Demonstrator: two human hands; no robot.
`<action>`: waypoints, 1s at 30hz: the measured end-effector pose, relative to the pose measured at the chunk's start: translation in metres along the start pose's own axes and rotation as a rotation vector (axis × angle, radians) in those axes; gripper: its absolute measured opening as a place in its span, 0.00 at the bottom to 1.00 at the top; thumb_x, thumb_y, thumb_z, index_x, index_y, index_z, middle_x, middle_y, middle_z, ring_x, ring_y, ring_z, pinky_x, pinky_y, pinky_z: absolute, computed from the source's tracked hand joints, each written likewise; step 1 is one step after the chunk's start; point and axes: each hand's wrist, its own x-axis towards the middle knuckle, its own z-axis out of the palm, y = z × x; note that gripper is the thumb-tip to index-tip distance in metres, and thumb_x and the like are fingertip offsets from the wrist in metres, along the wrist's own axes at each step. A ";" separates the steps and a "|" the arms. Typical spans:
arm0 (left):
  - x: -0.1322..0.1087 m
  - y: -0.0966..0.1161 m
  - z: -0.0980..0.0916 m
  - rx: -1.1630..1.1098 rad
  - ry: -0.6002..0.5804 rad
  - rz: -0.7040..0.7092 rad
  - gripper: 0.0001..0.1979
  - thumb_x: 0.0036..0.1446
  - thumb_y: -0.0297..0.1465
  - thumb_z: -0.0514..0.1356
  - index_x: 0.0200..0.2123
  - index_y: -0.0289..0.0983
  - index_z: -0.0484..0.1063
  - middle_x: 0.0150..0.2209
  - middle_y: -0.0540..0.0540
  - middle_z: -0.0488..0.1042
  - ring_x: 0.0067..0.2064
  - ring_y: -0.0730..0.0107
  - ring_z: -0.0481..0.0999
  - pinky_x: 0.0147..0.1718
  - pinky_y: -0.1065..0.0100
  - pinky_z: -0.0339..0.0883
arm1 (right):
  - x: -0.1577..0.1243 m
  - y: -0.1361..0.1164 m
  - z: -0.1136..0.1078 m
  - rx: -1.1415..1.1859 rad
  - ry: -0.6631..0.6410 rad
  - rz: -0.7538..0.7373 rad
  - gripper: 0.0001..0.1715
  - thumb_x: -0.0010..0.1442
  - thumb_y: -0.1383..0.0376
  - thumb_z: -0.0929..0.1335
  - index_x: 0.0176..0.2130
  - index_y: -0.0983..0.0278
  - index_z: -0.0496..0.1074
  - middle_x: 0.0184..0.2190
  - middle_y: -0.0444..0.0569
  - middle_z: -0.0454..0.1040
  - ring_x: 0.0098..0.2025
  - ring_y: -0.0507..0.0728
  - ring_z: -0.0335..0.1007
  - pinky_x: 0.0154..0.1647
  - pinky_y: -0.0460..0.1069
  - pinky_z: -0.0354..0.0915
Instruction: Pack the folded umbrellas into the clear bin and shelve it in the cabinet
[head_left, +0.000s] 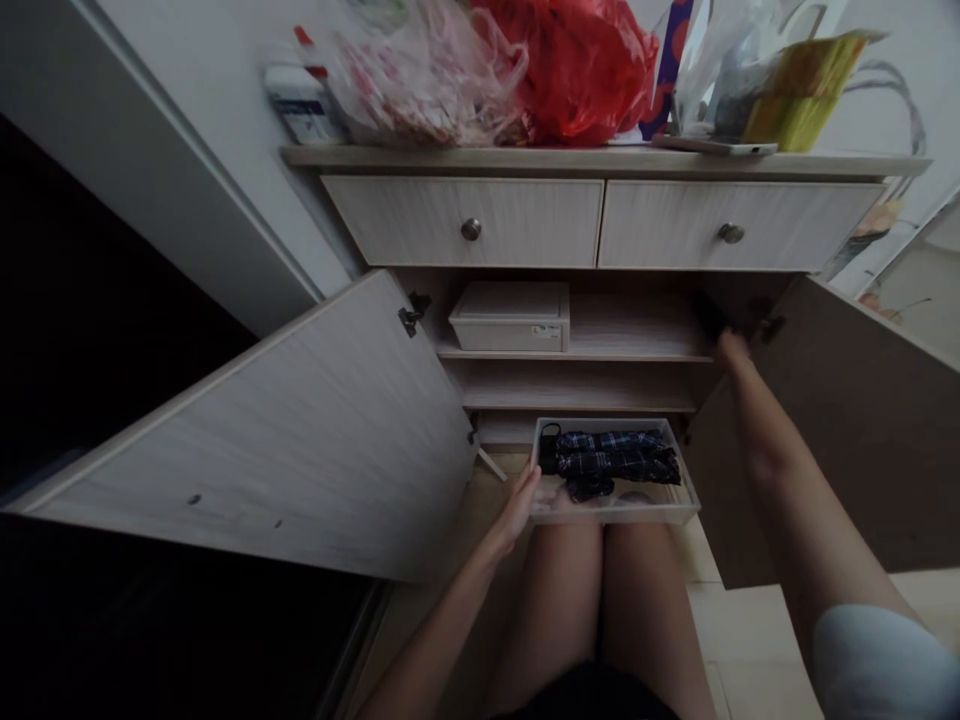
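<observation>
Left door: the swung-open cabinet door (285, 420) stands well left of the hands.
Upper shelf, left end: a pale box (510, 320) sits near the front edge of the upper shelf (630, 328), its own long side parallel to that edge.
Left hand: the left hand (520, 505) grasps the clear tray (637, 516) at its left wall, near the front left corner, with fingers showing through the plastic.
Tray: it is held level or nearly so above the thighs, in front of the lower shelves; whether it rests on the legs I cannot tell.
Plaid bundle: the dark plaid bundle (615, 462), like folded umbrellas, lies inside the tray, long axis left to right, along the back edge; its black left end is just beside the left hand, the nearer of the two.
Dark item: a dark object (709, 314) is at the right end of the upper shelf, its long axis seeming to run back from the front right corner.
Right hand: the right hand (733, 350) is at the dark item's near end, beyond and to the right of the tray; shadow and blur hide the fingers, so I cannot tell if they grip.
Right door: the open right door (847, 430) stands beside the right forearm.
</observation>
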 end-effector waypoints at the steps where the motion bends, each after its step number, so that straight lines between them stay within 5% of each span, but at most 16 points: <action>1: 0.001 -0.001 0.000 -0.012 -0.003 -0.005 0.33 0.61 0.45 0.61 0.68 0.50 0.58 0.71 0.43 0.55 0.42 0.64 0.82 0.33 0.71 0.75 | 0.002 -0.003 0.003 0.004 -0.008 0.017 0.34 0.62 0.72 0.65 0.65 0.80 0.57 0.58 0.77 0.62 0.60 0.71 0.62 0.56 0.60 0.62; 8: 0.001 -0.004 -0.003 0.000 -0.008 0.010 0.35 0.60 0.47 0.62 0.68 0.52 0.58 0.72 0.43 0.52 0.46 0.61 0.81 0.36 0.69 0.76 | -0.006 -0.021 0.020 0.078 0.094 0.101 0.30 0.63 0.70 0.68 0.62 0.74 0.62 0.60 0.77 0.58 0.56 0.70 0.70 0.53 0.60 0.68; 11: 0.000 -0.002 -0.002 0.012 -0.002 0.003 0.35 0.60 0.47 0.61 0.68 0.51 0.57 0.71 0.43 0.54 0.46 0.61 0.81 0.36 0.68 0.76 | -0.013 -0.021 0.017 0.150 0.120 0.114 0.32 0.58 0.73 0.70 0.60 0.73 0.64 0.56 0.74 0.65 0.55 0.71 0.70 0.53 0.61 0.69; 15: 0.000 -0.002 -0.002 0.027 -0.012 -0.004 0.34 0.62 0.47 0.60 0.68 0.49 0.57 0.69 0.42 0.59 0.45 0.61 0.81 0.37 0.68 0.75 | -0.029 -0.018 0.008 0.614 0.158 0.171 0.19 0.56 0.72 0.71 0.49 0.69 0.73 0.41 0.59 0.75 0.46 0.64 0.75 0.46 0.58 0.75; 18: -0.001 -0.002 -0.003 0.006 -0.036 0.001 0.34 0.61 0.48 0.60 0.67 0.47 0.59 0.68 0.41 0.61 0.45 0.61 0.81 0.37 0.68 0.75 | -0.053 -0.010 0.003 1.045 0.022 0.238 0.12 0.53 0.73 0.73 0.40 0.66 0.74 0.32 0.49 0.74 0.32 0.55 0.74 0.34 0.51 0.77; 21: -0.001 -0.003 -0.004 -0.020 -0.032 -0.011 0.33 0.61 0.48 0.61 0.66 0.44 0.62 0.67 0.40 0.63 0.46 0.59 0.81 0.39 0.67 0.75 | -0.087 0.004 0.000 1.231 -0.186 0.187 0.11 0.50 0.73 0.75 0.35 0.64 0.73 0.28 0.45 0.74 0.26 0.51 0.70 0.29 0.47 0.75; 30: 0.000 -0.004 -0.002 -0.005 -0.017 0.015 0.29 0.61 0.47 0.61 0.64 0.47 0.64 0.70 0.45 0.57 0.52 0.55 0.79 0.44 0.61 0.76 | -0.190 0.040 -0.006 1.070 -0.670 -0.222 0.29 0.38 0.50 0.81 0.36 0.64 0.78 0.31 0.48 0.78 0.28 0.52 0.72 0.28 0.45 0.70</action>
